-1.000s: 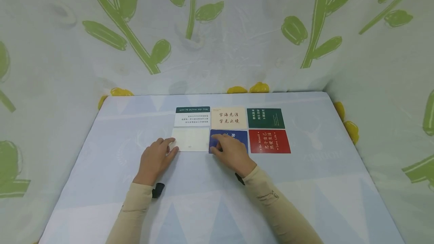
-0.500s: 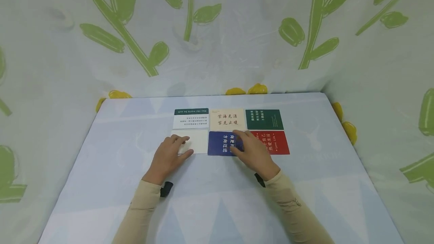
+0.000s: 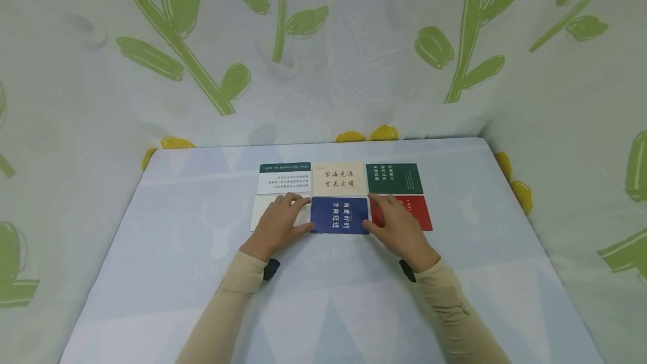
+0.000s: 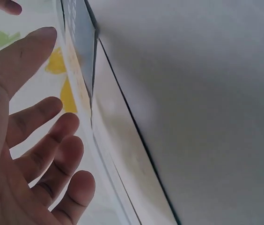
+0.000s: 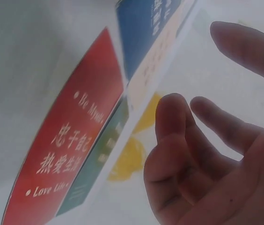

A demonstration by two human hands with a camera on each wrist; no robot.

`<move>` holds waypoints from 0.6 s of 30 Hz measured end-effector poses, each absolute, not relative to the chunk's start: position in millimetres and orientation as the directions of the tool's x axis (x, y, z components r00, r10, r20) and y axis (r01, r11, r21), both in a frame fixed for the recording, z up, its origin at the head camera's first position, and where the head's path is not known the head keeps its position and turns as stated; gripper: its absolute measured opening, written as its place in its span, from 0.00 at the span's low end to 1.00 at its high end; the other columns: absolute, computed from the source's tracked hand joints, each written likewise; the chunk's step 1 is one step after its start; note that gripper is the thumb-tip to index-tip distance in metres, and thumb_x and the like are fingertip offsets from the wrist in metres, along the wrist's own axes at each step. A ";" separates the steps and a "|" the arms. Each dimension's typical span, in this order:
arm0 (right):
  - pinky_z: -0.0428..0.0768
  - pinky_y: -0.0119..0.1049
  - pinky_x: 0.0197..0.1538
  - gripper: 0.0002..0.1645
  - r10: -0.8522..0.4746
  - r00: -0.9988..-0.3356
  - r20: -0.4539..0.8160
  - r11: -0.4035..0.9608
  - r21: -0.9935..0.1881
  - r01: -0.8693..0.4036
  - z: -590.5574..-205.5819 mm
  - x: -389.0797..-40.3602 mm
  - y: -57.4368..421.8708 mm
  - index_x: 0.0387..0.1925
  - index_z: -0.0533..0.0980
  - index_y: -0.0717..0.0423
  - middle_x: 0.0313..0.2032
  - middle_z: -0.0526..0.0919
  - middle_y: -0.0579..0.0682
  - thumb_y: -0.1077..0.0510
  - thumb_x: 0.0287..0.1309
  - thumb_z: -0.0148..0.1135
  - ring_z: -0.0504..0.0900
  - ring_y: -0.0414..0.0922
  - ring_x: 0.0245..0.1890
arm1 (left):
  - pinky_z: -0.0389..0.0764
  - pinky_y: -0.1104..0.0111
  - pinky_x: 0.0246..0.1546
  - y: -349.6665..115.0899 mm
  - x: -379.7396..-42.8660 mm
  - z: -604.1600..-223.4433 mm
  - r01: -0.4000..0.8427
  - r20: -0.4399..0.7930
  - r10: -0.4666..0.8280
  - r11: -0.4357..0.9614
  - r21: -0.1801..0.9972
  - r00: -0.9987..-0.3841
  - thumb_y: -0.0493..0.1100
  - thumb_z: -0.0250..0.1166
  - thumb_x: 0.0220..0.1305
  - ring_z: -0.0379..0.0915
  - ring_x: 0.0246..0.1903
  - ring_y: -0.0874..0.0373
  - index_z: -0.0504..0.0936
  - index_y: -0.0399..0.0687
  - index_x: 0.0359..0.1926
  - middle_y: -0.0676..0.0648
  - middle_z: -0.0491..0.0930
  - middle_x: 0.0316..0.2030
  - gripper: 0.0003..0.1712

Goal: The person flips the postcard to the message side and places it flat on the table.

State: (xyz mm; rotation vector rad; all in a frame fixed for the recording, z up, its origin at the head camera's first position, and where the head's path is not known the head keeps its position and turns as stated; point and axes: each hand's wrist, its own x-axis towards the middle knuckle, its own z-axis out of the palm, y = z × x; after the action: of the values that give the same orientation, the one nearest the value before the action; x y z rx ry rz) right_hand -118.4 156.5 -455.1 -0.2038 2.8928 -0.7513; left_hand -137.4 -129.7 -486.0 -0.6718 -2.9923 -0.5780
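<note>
A blue card (image 3: 340, 215) with white characters lies in the middle of the near row in the head view. My left hand (image 3: 279, 223) is over the white card (image 3: 260, 205), thumb and forefinger spread at the blue card's left edge. On the other side, my right hand (image 3: 399, 229) covers part of the red card (image 3: 420, 215), its thumb and forefinger at the blue card's right edge. Both wrist views show loosely bent fingers with nothing held between them. The white card is partly hidden by the left hand.
Behind this row lie a white card with a green band (image 3: 285, 178), a cream card (image 3: 340, 180) and a green card (image 3: 394, 178). The pale table (image 3: 323, 285) ends at a flower-patterned curtain (image 3: 354, 83) at the back.
My right hand has moved right from the blue card to over the red one, uncovering the blue card. The left hand has moved right across the white card to the blue card's edge.
</note>
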 end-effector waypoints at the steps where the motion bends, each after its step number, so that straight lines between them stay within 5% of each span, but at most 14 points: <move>1: 0.81 0.56 0.53 0.46 -0.168 -0.980 -0.108 0.864 -0.495 -0.094 -455.7 -118.4 158.0 0.74 0.65 0.52 0.65 0.72 0.59 0.48 0.57 0.75 0.74 0.57 0.61 | 0.76 0.55 0.52 -127.1 -139.7 -485.7 0.430 0.103 0.422 0.833 0.347 -0.901 0.58 0.75 0.59 0.72 0.51 0.48 0.77 0.46 0.66 0.43 0.77 0.56 0.38; 18: 0.78 0.55 0.58 0.47 -0.237 -0.966 -0.103 0.845 -0.513 -0.153 -466.8 -125.1 164.8 0.73 0.66 0.54 0.65 0.72 0.58 0.50 0.56 0.76 0.71 0.56 0.63 | 0.74 0.58 0.52 -96.4 -164.5 -491.9 0.475 0.016 0.482 0.855 0.210 -0.876 0.67 0.71 0.58 0.69 0.51 0.49 0.76 0.48 0.67 0.43 0.76 0.57 0.43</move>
State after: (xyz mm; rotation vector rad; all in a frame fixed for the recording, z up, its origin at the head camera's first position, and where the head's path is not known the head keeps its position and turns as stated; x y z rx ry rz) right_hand -125.1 164.8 -466.8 -0.3046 2.8602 -0.7749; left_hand -164.5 -96.4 -491.9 -0.7903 -3.0615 -0.3317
